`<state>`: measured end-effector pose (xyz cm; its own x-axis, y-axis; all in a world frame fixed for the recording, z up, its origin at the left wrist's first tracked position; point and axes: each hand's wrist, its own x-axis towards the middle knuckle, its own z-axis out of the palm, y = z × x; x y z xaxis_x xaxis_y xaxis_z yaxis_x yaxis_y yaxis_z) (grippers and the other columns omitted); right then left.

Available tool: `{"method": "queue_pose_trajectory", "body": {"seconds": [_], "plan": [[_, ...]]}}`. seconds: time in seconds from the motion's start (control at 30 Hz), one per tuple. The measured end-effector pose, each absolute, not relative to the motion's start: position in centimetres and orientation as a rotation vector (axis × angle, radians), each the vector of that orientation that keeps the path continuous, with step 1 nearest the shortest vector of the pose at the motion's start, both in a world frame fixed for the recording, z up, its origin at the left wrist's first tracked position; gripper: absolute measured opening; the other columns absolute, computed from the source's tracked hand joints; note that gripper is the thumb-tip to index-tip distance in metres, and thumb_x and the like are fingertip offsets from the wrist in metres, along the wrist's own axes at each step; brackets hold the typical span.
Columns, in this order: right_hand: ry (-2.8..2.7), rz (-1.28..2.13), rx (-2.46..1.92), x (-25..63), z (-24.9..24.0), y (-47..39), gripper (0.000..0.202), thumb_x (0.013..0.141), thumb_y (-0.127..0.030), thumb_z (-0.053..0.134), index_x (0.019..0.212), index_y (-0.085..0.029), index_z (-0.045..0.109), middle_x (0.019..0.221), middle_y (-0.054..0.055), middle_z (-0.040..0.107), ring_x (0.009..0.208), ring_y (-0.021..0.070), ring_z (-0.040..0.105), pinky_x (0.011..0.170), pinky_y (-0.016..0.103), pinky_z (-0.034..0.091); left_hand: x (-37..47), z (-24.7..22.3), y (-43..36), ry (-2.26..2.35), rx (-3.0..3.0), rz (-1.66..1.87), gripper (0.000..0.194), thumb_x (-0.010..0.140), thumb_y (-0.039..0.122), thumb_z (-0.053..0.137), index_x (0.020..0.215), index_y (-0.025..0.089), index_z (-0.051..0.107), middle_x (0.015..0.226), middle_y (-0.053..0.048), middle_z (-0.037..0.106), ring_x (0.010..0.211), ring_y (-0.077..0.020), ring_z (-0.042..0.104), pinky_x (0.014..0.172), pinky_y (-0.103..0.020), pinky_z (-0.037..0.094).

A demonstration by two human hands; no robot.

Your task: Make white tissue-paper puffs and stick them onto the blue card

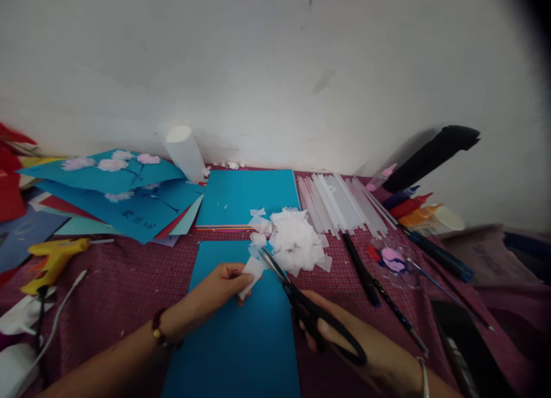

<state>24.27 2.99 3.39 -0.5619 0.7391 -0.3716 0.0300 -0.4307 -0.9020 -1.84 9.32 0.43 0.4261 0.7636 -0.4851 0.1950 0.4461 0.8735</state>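
Note:
Between thumb and fingers, my left hand [232,281] pinches a small white strip of paper [251,276] above a blue sheet [236,346]. My right hand [340,323] grips black-handled scissors [297,297], with fingers through the handle loops. The blades point up and left, and their tips are close to the strip's upper end. Whether they touch it I cannot tell. Just beyond the blades lies a heap of white paper pieces [297,237], with some loose pieces spilling onto the blue sheet's upper edge.
A stack of blue paper [249,194] lies behind, beside pale translucent glue sticks [340,203]. Blue cards with pink paper flowers [116,174] and a yellow glue gun [58,260] are at left. At right are a black pen [360,269], paintbrush [400,317], paint palette [394,263] and paint tubes [415,206].

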Motion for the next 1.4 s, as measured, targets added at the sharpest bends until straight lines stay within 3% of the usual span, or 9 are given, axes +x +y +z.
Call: {"method": "queue_pose_trajectory", "body": {"seconds": [0.27,0.47,0.67,0.97,1.07,1.17,1.23,1.33,1.4], "plan": [[-1.376,2.123,-1.124,25.6,3.4,2.6,0.066,0.077,-0.058,0.059,0.133,-0.024,0.048,0.102,0.007,0.056,0.079,0.0160,0.049,0.072,0.028,0.038,-2.3,0.9,10.1,0.949,0.959,0.599,0.029,0.072,0.033,0.068,0.094,0.018,0.057,0.074,0.000,0.059,0.062,-0.0105,0.053,0.060,-0.024,0.043],[-1.331,2.170,-1.073,24.5,4.0,3.4,0.063,0.073,-0.054,0.066,0.127,-0.024,0.054,0.100,0.006,0.058,0.081,0.0161,0.049,0.073,0.028,0.039,-1.6,2.2,10.1,0.880,1.064,0.414,0.022,0.070,0.024,0.064,0.089,0.017,0.056,0.071,0.001,0.058,0.062,-0.0111,0.053,0.058,-0.026,0.047],[-1.261,2.151,-1.097,23.6,3.9,3.7,0.062,0.070,-0.052,0.070,0.123,-0.023,0.057,0.100,0.007,0.060,0.087,0.0195,0.053,0.081,0.032,0.042,-1.2,2.5,11.1,0.892,1.076,0.362,0.027,0.067,0.021,0.064,0.093,0.015,0.056,0.069,0.001,0.059,0.057,-0.0105,0.053,0.057,-0.026,0.049],[-1.403,2.110,-1.134,24.0,3.4,3.5,0.064,0.074,-0.050,0.067,0.130,-0.023,0.050,0.116,0.009,0.058,0.103,0.0245,0.054,0.092,0.039,0.041,-1.1,1.6,11.0,0.896,0.955,0.387,0.044,0.065,0.020,0.067,0.108,0.019,0.056,0.069,0.003,0.061,0.055,-0.0094,0.053,0.057,-0.024,0.048],[-1.585,2.084,-1.063,24.3,4.2,2.9,0.063,0.077,-0.047,0.065,0.132,-0.021,0.047,0.119,0.010,0.056,0.106,0.0246,0.053,0.093,0.038,0.041,-1.6,2.1,9.9,0.914,0.920,0.406,0.041,0.065,0.020,0.068,0.105,0.017,0.059,0.071,0.001,0.062,0.059,-0.0099,0.055,0.058,-0.024,0.048],[-1.799,1.928,-1.186,24.6,4.7,1.0,0.062,0.077,-0.040,0.067,0.133,-0.022,0.046,0.116,0.010,0.057,0.103,0.0254,0.055,0.090,0.040,0.044,-2.4,2.4,8.2,0.921,0.866,0.473,0.034,0.064,0.019,0.068,0.097,0.014,0.063,0.079,-0.002,0.065,0.065,-0.0111,0.059,0.064,-0.025,0.049],[-1.971,1.700,-1.312,24.6,4.7,-0.8,0.060,0.077,-0.033,0.066,0.133,-0.024,0.047,0.123,0.011,0.055,0.113,0.0287,0.051,0.097,0.045,0.039,-3.0,2.4,7.0,0.910,0.809,0.550,0.034,0.061,0.015,0.069,0.094,0.014,0.064,0.083,-0.004,0.067,0.070,-0.0125,0.061,0.069,-0.026,0.049],[-2.164,1.329,-1.418,24.3,4.2,-3.7,0.058,0.078,-0.023,0.061,0.134,-0.027,0.046,0.142,0.009,0.041,0.132,0.0298,0.034,0.107,0.049,0.027,-3.8,2.2,5.2,0.913,0.742,0.648,0.034,0.057,0.010,0.071,0.091,0.014,0.065,0.084,-0.004,0.067,0.076,-0.0142,0.062,0.074,-0.028,0.050],[-2.240,1.157,-1.442,23.9,3.7,-5.5,0.057,0.077,-0.018,0.058,0.132,-0.026,0.047,0.148,0.009,0.033,0.135,0.0278,0.030,0.109,0.046,0.026,-4.4,2.0,4.1,0.913,0.722,0.697,0.037,0.056,0.009,0.073,0.092,0.014,0.065,0.080,-0.001,0.066,0.076,-0.0132,0.061,0.078,-0.030,0.050]]}}
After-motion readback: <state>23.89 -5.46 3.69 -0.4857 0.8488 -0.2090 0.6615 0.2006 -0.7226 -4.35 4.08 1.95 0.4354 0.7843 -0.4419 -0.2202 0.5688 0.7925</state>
